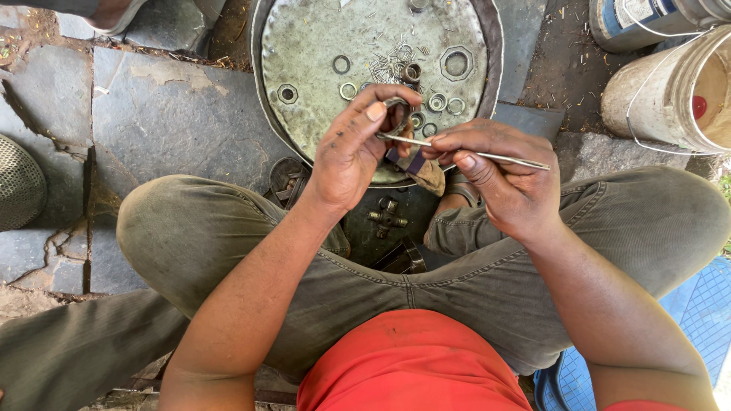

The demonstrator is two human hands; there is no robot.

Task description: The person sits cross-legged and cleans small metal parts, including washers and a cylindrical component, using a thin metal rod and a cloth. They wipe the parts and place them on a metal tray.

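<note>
My left hand (pixel 358 148) pinches a small round metal bearing cup (pixel 397 113) between thumb and fingers, just above the near rim of a round metal drum lid (pixel 304 46). My right hand (pixel 502 179) grips a thin metal rod (pixel 518 159), whose tip reaches into the cup. Both hands hover over my knees. Several rings, nuts and small needle rollers (pixel 396 65) lie scattered on the lid. A cross-shaped metal joint piece (pixel 387 218) rests on the ground between my legs.
Two buckets stand at the right: a white one (pixel 662 99) and a blue-banded one (pixel 632 19). Cracked stone slabs (pixel 160 114) cover the ground at the left. A mesh object (pixel 19 183) sits at the far left. Blue plastic (pixel 700 312) lies beside my right thigh.
</note>
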